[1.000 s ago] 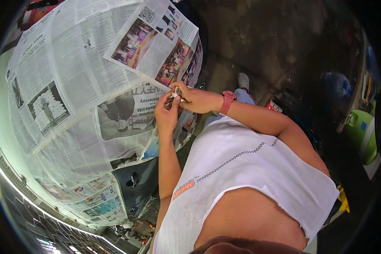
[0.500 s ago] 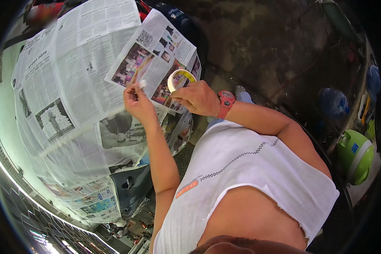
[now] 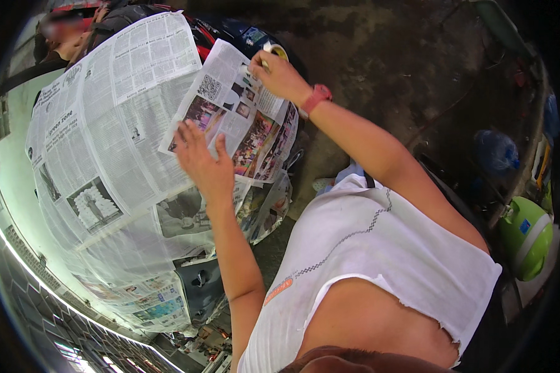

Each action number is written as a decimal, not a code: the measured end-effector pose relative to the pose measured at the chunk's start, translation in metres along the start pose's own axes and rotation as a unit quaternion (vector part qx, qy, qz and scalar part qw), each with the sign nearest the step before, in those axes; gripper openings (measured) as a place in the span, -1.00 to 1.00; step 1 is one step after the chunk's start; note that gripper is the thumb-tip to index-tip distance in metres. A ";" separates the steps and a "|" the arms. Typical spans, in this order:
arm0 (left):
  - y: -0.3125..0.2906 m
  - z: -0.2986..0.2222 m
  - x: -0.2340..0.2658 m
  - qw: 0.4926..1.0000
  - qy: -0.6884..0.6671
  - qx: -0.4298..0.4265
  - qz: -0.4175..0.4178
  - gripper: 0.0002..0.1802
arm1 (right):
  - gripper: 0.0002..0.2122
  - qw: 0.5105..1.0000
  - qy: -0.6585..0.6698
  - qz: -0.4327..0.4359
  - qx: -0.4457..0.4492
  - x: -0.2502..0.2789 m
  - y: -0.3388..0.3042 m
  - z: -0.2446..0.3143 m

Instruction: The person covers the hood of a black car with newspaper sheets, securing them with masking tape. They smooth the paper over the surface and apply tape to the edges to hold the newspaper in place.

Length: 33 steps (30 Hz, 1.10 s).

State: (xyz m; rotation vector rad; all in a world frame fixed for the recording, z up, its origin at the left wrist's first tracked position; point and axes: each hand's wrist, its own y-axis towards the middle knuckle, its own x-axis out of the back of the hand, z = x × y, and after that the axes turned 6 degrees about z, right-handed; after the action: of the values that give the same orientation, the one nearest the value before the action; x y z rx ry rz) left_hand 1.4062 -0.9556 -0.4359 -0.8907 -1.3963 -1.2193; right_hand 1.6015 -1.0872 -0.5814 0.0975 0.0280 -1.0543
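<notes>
A loose sheet of newspaper (image 3: 230, 115) with colour photos lies over larger newspaper sheets (image 3: 115, 130) that cover a big rounded surface. My left hand (image 3: 206, 163) rests on the loose sheet's near left edge, fingers spread and nothing in them. At the sheet's far right corner is my right hand (image 3: 280, 78), closed on a roll of masking tape (image 3: 276, 51); the hand partly hides the roll. A small pale piece of tape (image 3: 245, 69) shows by its fingertips. A red watch (image 3: 318, 98) is on my right wrist.
Another person (image 3: 68, 43) is at the far left, beyond the papered surface. A dark panel (image 3: 200, 280) shows below the papers. To the right are a green rounded container (image 3: 530, 239) and a blue transparent plastic object (image 3: 496, 151) on the dark floor (image 3: 379, 68).
My right hand has moved away from me to the sheet's far corner with the tape roll. My left hand has opened from a pinch and now lies on the sheet. Another person has come into view.
</notes>
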 end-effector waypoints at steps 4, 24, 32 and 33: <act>0.005 0.023 0.021 0.977 0.184 0.051 0.094 -0.10 | -0.67 0.988 -0.110 0.105 0.019 0.027 0.075 -0.011; 0.007 0.063 -0.003 0.966 0.176 0.087 0.169 0.20 | -0.60 0.978 0.132 0.021 -0.161 -0.052 0.157 -0.079; -0.014 0.024 0.021 0.996 0.084 0.026 -0.007 -0.16 | -0.53 0.987 -0.081 -0.127 -0.050 -0.029 0.097 -0.020; -0.026 0.016 0.022 0.999 -0.027 0.042 0.013 -0.25 | -0.51 0.994 -0.068 -0.083 -0.027 -0.024 0.074 -0.008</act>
State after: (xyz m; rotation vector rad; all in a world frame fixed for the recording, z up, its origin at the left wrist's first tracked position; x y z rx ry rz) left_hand 1.3730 -0.9475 -0.4187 -0.8866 -1.4630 -1.1171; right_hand 1.6538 -1.0296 -0.5825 -0.0265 -0.0606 -1.2233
